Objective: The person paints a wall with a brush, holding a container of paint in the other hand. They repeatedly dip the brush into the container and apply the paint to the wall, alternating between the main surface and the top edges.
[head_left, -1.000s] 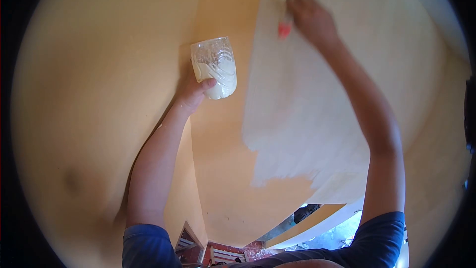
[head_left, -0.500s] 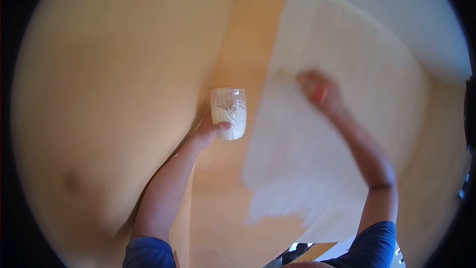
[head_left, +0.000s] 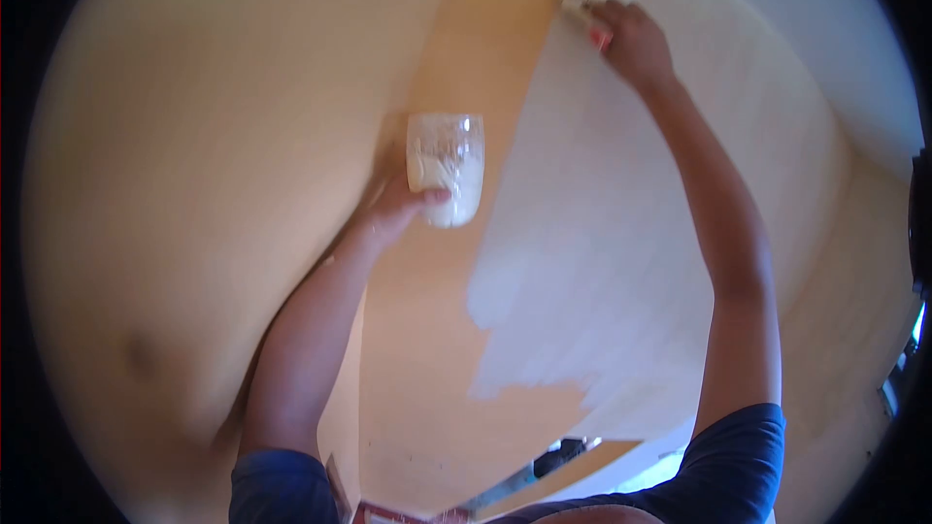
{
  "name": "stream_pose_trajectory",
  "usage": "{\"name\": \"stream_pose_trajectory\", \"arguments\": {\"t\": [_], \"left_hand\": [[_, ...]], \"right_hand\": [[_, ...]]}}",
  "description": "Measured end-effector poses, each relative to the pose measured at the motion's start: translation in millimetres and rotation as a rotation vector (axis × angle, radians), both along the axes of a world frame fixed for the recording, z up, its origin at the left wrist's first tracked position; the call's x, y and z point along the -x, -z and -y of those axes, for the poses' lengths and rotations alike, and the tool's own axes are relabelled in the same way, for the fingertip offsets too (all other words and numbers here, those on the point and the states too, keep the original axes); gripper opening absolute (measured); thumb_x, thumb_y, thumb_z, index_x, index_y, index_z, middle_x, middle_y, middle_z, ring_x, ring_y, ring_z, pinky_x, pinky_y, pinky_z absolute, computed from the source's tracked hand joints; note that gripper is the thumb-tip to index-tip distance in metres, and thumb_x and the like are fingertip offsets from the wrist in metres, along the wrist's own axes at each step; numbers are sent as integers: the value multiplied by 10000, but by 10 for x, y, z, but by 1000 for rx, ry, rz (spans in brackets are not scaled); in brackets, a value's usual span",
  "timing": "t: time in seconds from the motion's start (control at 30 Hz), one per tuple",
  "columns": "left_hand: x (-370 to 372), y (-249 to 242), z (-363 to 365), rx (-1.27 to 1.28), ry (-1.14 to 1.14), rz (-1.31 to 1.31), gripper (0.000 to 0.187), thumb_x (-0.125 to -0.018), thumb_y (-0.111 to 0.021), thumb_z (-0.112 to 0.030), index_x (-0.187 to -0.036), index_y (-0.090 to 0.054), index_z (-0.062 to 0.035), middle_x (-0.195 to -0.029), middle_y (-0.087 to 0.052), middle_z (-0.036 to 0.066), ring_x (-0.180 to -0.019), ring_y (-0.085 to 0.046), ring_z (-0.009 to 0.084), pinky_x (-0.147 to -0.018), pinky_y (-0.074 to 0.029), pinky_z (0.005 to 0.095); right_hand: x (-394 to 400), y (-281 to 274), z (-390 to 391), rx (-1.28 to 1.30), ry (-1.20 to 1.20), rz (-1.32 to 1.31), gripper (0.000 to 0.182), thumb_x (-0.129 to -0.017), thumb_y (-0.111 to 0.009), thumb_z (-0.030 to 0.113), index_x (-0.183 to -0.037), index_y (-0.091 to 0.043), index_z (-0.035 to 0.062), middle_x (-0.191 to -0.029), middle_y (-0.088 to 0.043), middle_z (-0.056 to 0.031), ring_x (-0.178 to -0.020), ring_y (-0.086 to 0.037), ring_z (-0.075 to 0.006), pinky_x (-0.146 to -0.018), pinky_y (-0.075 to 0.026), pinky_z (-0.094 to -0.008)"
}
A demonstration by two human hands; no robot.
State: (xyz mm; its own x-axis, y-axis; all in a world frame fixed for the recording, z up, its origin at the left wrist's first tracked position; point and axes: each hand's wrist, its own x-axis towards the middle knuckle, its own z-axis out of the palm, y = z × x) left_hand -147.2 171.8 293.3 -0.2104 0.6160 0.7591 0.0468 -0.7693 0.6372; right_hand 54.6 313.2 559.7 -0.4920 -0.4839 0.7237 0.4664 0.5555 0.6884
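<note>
My left hand [head_left: 398, 206] is wrapped round the lower side of a clear container [head_left: 446, 170] partly filled with white paint. The container is upright, in front of an orange strip of wall [head_left: 485, 58]. Higher up on the right, my right hand [head_left: 636, 44] grips a paintbrush [head_left: 579, 4] with a red part on its handle. The bristles are at the border between the orange strip and the white painted area [head_left: 602, 223]; whether they touch the wall is hard to tell.
A beige wall [head_left: 223, 136] fills the left side, meeting the orange strip at a corner. White paint ends in a ragged lower edge above more orange wall [head_left: 417, 417]. A pale ceiling [head_left: 806, 29] lies at the upper right. Bright openings show at the bottom.
My right hand has moved up with the brush, which now shows more clearly. My left hand and the container sit higher in the view. More of the lower background shows.
</note>
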Motion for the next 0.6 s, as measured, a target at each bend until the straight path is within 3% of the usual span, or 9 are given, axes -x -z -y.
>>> {"name": "stream_pose_trajectory", "arguments": {"t": [0.07, 0.13, 0.2, 0.27, 0.33, 0.37, 0.4, 0.47, 0.6], "left_hand": [[89, 13, -62, -58, -89, -102, 789, -656, -749, -230, -1312, -354, -42, -1263, -483, 76, -1195, -433, 230, -1016, -346, 377], [37, 20, -50, -111, -170, -53, 685, -663, -753, -189, -1251, -437, -32, -1174, -538, 75, -1127, -477, 203, -965, -384, 369], [150, 105, -185, -5, -88, 70, 678, -664, -758, -209, -1238, -444, -30, -1163, -539, 74, -1118, -482, 207, -961, -388, 368], [90, 131, -120, 38, -49, 92, 672, -668, -758, -216, -1236, -446, -36, -1158, -540, 72, -1111, -485, 209, -959, -389, 368], [188, 148, -220, 41, -12, 95, 666, -673, -757, -223, -1235, -448, -42, -1152, -541, 70, -1105, -488, 211, -957, -389, 367], [364, 206, -296, 48, 2, 82, 691, -710, -728, -274, -1278, -400, -56, -1227, -495, 64, -1164, -443, 212, -1009, -329, 369], [478, 257, -348, 57, 19, 64, 718, -748, -699, -324, -1322, -351, -69, -1302, -449, 58, -1223, -397, 213, -1061, -268, 370], [481, 244, -335, 64, -6, 61, 727, -743, -703, -326, -1323, -341, -78, -1299, -446, 54, -1225, -394, 212, -1063, -269, 381], [461, 225, -308, 79, -75, 90, 770, -721, -718, -337, -1334, -322, -92, -1305, -432, 48, -1236, -378, 219, -1072, -253, 402]], "right_hand": [[-115, 985, -36, -36, -41, 141, 273, -719, -604, 86, -988, -627, 118, -908, -604, -18, -693, -557, -230, -639, -501, -322], [-298, 2014, 105, 17, -66, 312, 260, -704, -606, 73, -962, -624, 92, -840, -584, -8, -683, -554, -199, -557, -491, -304], [-451, 2884, 239, 259, -162, 393, 265, -695, -638, 72, -959, -621, 69, -784, -556, -19, -664, -550, -189, -509, -481, -298], [-627, 3606, 349, 668, -262, 384, 261, -724, -660, 70, -981, -617, 50, -810, -572, -38, -659, -558, -189, -513, -482, -279], [-725, 4252, 484, 1116, -393, 197, 295, -760, -659, 98, -1045, -588, 65, -944, -592, -42, -751, -592, -173, -540, -496, -257], [-732, 4514, 669, 1502, -571, -17, 340, -795, -655, 84, -1117, -547, 56, -991, -597, -75, -768, -610, -173, -533, -505, -246], [-780, 4704, 756, 1533, -575, -33, 340, -795, -655, 84, -1117, -547, 56, -991, -597, -75, -768, -610, -173, -533, -505, -246], [-902, 5056, 948, 2304, -800, -525, 409, -819, -630, 100, -1199, -486, 62, -1053, -580, -96, -801, -615, -186, -524, -520, -246], [-1205, 5698, 1146, 2744, -1006, -811, 338, -852, -575, 130, -1161, -448, 76, -1039, -556, -89, -827, -618, -214, -576, -542, -292]]}}
